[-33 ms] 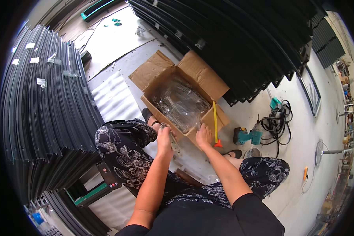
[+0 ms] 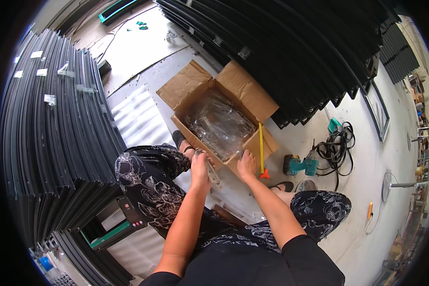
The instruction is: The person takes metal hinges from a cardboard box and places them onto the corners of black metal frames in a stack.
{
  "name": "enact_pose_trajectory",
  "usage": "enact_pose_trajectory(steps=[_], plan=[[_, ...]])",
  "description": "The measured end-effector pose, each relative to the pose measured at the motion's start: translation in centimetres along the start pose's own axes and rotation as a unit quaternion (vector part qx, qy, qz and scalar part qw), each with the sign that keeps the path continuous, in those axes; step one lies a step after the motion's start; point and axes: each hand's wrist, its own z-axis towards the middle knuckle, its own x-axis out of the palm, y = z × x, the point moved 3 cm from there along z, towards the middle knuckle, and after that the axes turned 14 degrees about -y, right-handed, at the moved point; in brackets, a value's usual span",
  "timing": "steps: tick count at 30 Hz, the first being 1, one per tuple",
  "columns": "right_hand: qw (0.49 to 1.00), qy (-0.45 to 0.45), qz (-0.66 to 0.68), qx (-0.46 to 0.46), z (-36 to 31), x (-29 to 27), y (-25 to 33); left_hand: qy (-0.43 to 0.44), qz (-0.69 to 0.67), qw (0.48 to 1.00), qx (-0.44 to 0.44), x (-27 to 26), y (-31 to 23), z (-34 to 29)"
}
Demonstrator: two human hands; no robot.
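Observation:
An opened cardboard box (image 2: 176,124) stands on the floor in front of me, its flaps folded out. Inside it lie thin clear-plastic packets (image 2: 217,121) that look to hold metal pieces. My left hand (image 2: 199,168) is closed round a narrow silvery metal piece (image 2: 213,174), just off the box's near left side. At the near right corner of the box, my right hand (image 2: 246,165) has its fingers curled together against the rim. Whether those fingers pinch the plastic or the cardboard is hidden.
A yellow measuring tape (image 2: 261,148) runs beside the box. To the right are a teal cordless drill (image 2: 300,165) and a coiled black cable (image 2: 336,148). Stacks of black frames rise at left (image 2: 57,119) and at far right (image 2: 291,52).

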Motion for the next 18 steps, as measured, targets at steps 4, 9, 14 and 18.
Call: enact_pose_trajectory(steps=[4, 9, 14, 18], plan=[[0.994, -0.021, 0.088, -0.068, -0.3, -1.2, 0.5, 0.000, -0.029, 0.997, -0.065, 0.4, -0.6, -0.2], [0.992, 0.010, 0.070, -0.109, 0.9, -1.6, 0.1, 0.002, 0.003, 0.997, -0.078, 1.1, -0.9, -1.1], [0.992, 0.054, 0.050, -0.104, 0.5, -1.9, 0.0, 0.050, -0.049, 0.990, -0.121, 1.1, -0.5, -0.8], [0.988, 0.047, 0.094, -0.115, 0.6, -2.4, 0.0, 0.065, -0.047, 0.988, -0.130, 1.3, -0.8, -1.5]])
